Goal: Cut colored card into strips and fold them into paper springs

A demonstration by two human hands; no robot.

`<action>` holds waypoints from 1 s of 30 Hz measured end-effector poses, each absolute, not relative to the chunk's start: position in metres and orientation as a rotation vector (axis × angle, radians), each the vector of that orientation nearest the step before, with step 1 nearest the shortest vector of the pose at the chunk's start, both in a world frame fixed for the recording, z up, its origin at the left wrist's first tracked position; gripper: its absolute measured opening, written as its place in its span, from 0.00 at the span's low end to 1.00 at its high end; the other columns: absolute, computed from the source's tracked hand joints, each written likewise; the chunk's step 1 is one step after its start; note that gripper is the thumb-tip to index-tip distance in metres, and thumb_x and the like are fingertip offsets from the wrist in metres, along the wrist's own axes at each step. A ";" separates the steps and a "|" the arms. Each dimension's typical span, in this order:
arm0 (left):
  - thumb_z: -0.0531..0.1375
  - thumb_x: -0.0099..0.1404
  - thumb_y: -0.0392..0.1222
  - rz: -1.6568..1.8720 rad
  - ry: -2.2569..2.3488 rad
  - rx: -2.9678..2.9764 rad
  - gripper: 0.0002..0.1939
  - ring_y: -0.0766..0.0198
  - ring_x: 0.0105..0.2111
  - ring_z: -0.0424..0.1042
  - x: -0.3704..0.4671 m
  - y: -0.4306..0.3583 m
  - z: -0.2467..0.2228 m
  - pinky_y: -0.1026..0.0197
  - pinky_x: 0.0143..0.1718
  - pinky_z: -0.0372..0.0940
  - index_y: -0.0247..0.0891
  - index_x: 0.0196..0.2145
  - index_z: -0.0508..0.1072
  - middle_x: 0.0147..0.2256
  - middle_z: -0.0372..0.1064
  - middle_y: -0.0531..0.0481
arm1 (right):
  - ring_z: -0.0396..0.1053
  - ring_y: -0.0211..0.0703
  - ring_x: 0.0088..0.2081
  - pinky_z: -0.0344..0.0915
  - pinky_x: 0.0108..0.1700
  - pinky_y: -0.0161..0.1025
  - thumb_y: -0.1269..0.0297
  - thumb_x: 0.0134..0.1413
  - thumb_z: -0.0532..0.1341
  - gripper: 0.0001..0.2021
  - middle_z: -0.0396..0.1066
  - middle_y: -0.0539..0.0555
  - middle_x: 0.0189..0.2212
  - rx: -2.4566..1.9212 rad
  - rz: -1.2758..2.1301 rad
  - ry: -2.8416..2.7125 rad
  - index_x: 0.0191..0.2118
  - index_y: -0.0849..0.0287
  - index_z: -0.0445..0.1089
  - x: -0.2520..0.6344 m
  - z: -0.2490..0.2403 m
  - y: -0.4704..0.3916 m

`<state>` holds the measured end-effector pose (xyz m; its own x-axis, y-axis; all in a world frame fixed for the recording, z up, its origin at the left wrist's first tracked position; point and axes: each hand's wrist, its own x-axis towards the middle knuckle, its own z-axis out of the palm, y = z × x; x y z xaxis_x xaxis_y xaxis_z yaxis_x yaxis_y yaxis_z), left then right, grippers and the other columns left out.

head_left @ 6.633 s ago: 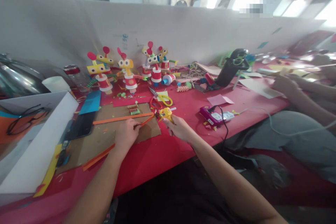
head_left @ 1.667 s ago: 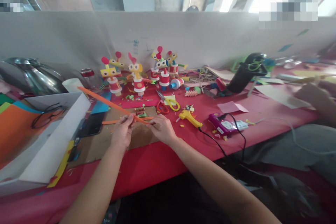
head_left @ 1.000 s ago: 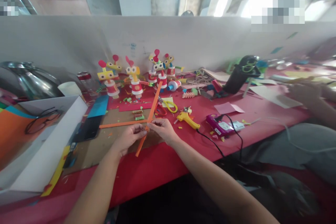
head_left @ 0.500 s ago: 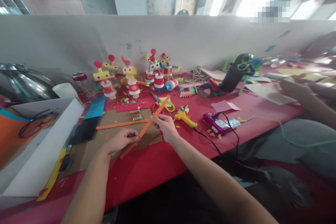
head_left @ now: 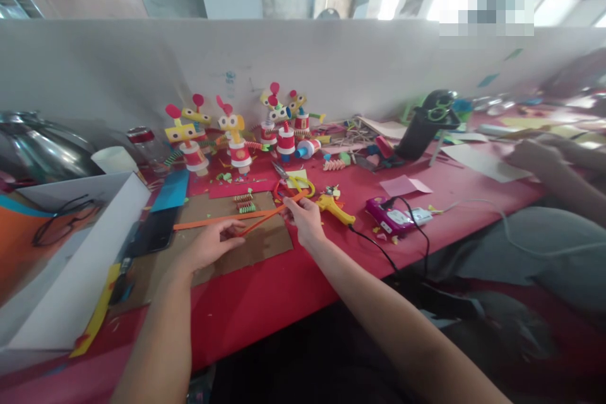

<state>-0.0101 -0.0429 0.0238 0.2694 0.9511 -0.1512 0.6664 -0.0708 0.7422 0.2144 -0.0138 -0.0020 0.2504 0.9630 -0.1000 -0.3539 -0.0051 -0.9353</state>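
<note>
Between my two hands an orange paper strip [head_left: 263,221] slants up to the right, turned nearly edge-on. My left hand [head_left: 215,243] pinches its lower end and my right hand [head_left: 303,217] grips it near the upper end. A second orange strip [head_left: 203,224] lies on the brown cardboard [head_left: 265,245] beneath. Small folded paper springs [head_left: 245,203] rest on the cardboard just beyond the strips. Scissors with yellow handles [head_left: 303,184] and a yellow glue gun [head_left: 335,209] lie close to my right hand.
Several paper-cup figures [head_left: 235,150] stand at the back. On the left are a white box [head_left: 89,259], a dark phone [head_left: 156,231] and a steel jug [head_left: 45,148]. A purple power socket [head_left: 389,217] with cables sits right. Another person's hand [head_left: 534,158] is at far right.
The held strip has turned from steep and face-on to flatter and nearly edge-on. My left hand has moved up and slightly left; my right hand has shifted slightly right.
</note>
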 end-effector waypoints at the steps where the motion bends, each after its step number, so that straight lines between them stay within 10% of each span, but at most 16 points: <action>1: 0.60 0.56 0.54 0.519 1.454 1.782 0.23 0.54 0.43 0.72 -0.006 -0.043 0.023 0.57 0.43 0.64 0.41 0.47 0.74 0.43 0.76 0.46 | 0.60 0.32 0.17 0.51 0.19 0.31 0.56 0.40 0.67 0.14 0.68 0.48 0.15 -1.095 1.196 -0.726 0.23 0.59 0.64 0.214 -0.002 -0.013; 10: 0.58 0.59 0.55 0.559 1.538 1.772 0.22 0.50 0.44 0.73 -0.001 -0.034 0.005 0.53 0.45 0.63 0.39 0.45 0.77 0.44 0.77 0.45 | 0.67 0.38 0.26 0.61 0.28 0.34 0.57 0.48 0.60 0.17 0.71 0.49 0.27 -1.022 0.960 -0.786 0.43 0.56 0.60 0.229 -0.002 -0.009; 18: 0.57 0.60 0.50 0.531 1.650 1.961 0.16 0.53 0.43 0.71 0.006 -0.036 0.005 0.54 0.44 0.63 0.40 0.39 0.78 0.43 0.74 0.44 | 0.58 0.62 0.54 0.57 0.50 0.54 0.67 0.47 0.59 0.22 0.64 0.65 0.52 -2.000 0.064 -1.723 0.51 0.60 0.65 0.305 0.008 -0.034; 30: 0.60 0.54 0.41 0.585 1.578 1.894 0.15 0.57 0.39 0.72 0.001 -0.036 0.002 0.57 0.41 0.65 0.39 0.40 0.77 0.41 0.74 0.45 | 0.70 0.53 0.42 0.60 0.41 0.41 0.73 0.51 0.55 0.16 0.70 0.68 0.43 -2.133 -0.029 -1.869 0.47 0.69 0.65 0.326 0.018 -0.037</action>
<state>0.0013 -0.0365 0.0017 0.1968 0.9796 -0.0412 0.7155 -0.1148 0.6891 0.3256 -0.0367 0.0176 0.1515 0.9652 0.2131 0.9713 -0.1054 -0.2131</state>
